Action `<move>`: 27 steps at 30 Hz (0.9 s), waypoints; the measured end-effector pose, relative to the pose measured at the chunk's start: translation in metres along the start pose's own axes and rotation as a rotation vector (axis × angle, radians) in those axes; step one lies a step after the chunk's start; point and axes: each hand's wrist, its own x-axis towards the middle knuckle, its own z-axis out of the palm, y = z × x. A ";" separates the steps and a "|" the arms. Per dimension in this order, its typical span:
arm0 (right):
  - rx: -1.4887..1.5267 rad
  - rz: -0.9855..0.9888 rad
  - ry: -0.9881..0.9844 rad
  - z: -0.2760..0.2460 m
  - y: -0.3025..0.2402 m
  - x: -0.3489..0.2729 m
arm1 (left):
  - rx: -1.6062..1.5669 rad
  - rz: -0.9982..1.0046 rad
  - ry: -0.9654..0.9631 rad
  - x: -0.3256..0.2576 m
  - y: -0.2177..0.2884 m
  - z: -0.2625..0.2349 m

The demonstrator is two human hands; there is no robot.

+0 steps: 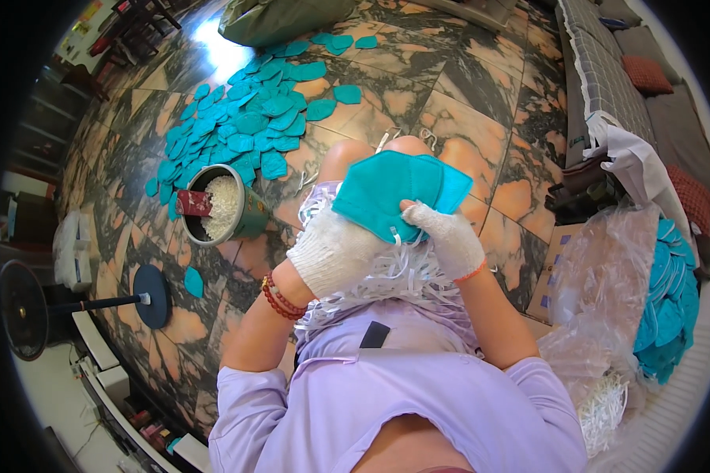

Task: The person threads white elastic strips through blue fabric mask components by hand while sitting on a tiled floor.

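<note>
A stack of teal face masks (pixel 394 193) is held over the lap, above the knees. The left hand (pixel 331 254), in a white knit glove, is closed around the lower left edge of the stack, and the right hand (pixel 452 236), gloved alike, is pinched on its lower right edge with a white strap between the fingers. A heap of white elastic straps (pixel 394 280) is spread on the lap beneath both hands. On the marble floor (pixel 465 118) to the left, a metal tin (pixel 217 206) filled with white pieces is seen, with a pile of loose teal masks (pixel 244 118) beyond it. A clear plastic bag (pixel 607 276) of more masks is placed at the right.
</note>
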 end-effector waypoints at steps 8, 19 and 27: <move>0.218 -0.189 0.173 0.006 0.014 0.005 | -1.199 -0.404 0.085 -0.006 0.000 0.010; -0.187 -0.525 0.120 0.015 0.030 -0.003 | -2.100 -1.184 0.495 0.014 0.018 -0.002; -0.504 -0.917 0.103 0.034 0.043 -0.030 | -2.107 -1.058 0.656 0.037 0.006 -0.018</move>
